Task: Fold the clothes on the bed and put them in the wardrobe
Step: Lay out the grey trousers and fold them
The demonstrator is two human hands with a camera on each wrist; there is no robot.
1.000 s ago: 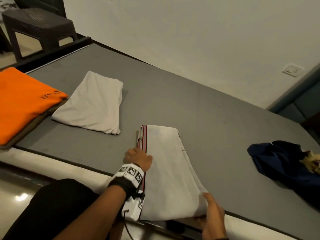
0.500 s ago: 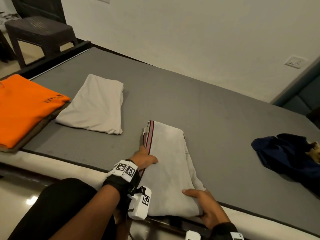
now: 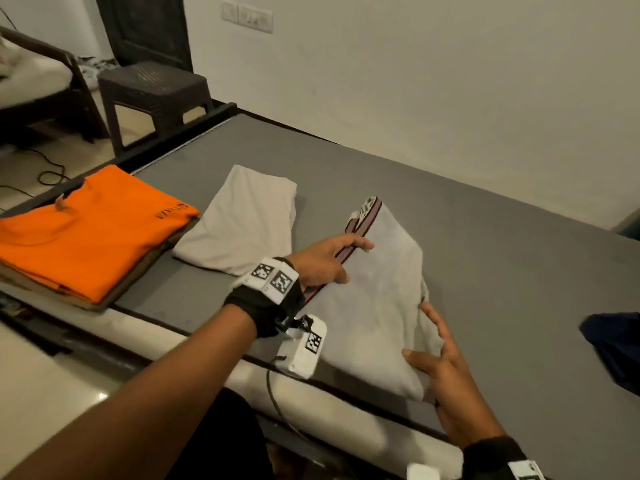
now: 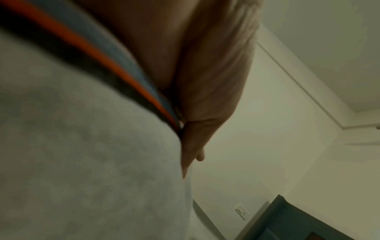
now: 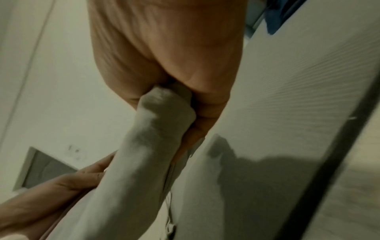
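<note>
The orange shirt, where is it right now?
In the head view the orange shirt lies folded at the bed's left end, left of a folded beige garment.

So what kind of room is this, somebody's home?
Probably a home bedroom: a bed with a grey mattress, folded clothes like the orange shirt on it, and a dark stool beside it.
</note>
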